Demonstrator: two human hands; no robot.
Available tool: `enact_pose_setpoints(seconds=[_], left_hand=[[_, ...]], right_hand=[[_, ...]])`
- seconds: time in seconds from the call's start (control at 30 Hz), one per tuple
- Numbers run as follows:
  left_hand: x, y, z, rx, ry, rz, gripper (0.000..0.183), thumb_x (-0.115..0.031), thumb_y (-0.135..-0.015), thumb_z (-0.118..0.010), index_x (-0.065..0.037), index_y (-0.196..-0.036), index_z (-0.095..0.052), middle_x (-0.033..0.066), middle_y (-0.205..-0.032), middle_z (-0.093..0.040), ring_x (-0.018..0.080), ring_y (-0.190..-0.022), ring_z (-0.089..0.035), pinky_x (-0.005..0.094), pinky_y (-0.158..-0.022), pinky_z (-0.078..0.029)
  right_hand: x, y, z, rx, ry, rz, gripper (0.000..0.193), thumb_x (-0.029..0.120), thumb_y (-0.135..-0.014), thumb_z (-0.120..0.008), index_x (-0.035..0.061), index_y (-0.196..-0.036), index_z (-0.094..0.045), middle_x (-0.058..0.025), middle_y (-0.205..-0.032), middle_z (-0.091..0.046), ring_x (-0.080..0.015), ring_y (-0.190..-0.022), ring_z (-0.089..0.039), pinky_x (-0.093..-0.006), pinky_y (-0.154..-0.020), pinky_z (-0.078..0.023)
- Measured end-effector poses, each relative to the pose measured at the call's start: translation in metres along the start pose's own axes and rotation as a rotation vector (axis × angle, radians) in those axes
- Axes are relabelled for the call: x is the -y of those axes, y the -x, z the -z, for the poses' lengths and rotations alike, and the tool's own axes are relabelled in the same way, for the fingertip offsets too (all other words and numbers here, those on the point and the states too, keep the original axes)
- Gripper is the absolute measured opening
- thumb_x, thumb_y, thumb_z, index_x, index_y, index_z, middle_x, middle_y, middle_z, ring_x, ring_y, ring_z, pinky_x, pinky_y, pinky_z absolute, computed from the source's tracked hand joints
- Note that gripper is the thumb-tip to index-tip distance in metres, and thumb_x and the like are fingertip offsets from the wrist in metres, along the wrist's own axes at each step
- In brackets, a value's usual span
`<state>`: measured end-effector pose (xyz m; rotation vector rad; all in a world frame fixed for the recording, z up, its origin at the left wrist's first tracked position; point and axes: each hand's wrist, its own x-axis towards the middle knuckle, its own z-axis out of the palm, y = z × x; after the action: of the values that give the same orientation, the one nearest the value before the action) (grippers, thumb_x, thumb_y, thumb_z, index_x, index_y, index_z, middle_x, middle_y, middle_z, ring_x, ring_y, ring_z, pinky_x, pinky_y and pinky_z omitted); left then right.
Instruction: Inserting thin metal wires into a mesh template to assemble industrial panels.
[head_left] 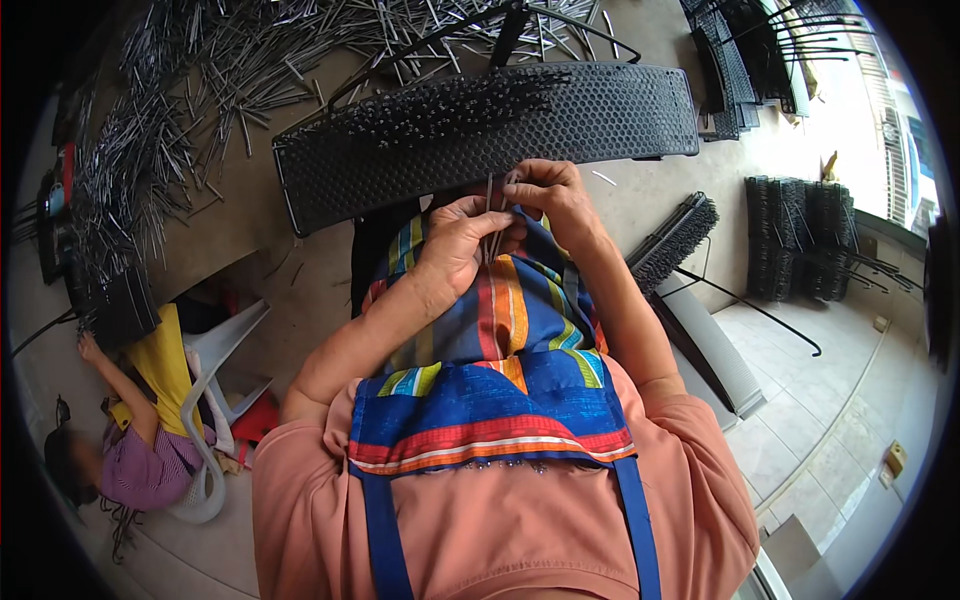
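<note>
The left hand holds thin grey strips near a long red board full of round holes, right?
Not quite: the head view shows that the long board full of round holes is black, not red. The left hand does hold thin grey strips near it.

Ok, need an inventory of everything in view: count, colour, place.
Perforated panel: one, black, beyond the hands
Tufts: many, black, on the panel's left and middle
Held strips: a few, dark grey, between the hands
Loose strips: uncountable, dark, upper left
Mesh pieces: several, black, upper right
Bristled piece: one, black, right
Bristled stacks: at least two, black, far right
Chair: one, white, lower left
Co-worker: one, purple top, lower left
Apron: one, multicoloured, on the wearer
Left hand: one, bare, gripping strips
Right hand: one, bare, beside strips
</note>
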<state>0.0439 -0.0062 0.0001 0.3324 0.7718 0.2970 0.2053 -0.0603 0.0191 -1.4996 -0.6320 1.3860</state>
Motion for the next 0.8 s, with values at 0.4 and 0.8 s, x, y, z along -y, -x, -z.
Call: enact_pose_setpoints(seconds=[0.4,0.8], left_hand=[[0.001,-0.002,-0.008,-0.004,-0.071,-0.004,0.02,-0.008,-0.096,-0.048,0.0,-0.11,-0.06,0.0156,-0.096,-0.068,0.0253,-0.084,-0.069,0.0398,-0.077,-0.059],[0.004,-0.004,-0.021,-0.034,-0.04,0.036,0.021,-0.011,-0.097,-0.047,-0.002,-0.111,-0.06,0.0155,-0.091,-0.07,0.0204,-0.073,-0.069,0.032,-0.063,-0.058]], right_hand=[[0.015,-0.025,0.041,-0.595,0.294,0.808,0.008,-0.003,-0.089,-0.06,-0.0011,-0.093,-0.067,-0.0018,-0.086,-0.062,-0.005,-0.058,-0.049,-0.0191,-0.051,-0.037],[0.018,-0.037,0.041,-0.527,0.401,0.889,0.01,-0.004,-0.085,-0.063,-0.002,-0.093,-0.069,-0.0051,-0.082,-0.065,-0.0077,-0.064,-0.053,-0.0207,-0.055,-0.041]])
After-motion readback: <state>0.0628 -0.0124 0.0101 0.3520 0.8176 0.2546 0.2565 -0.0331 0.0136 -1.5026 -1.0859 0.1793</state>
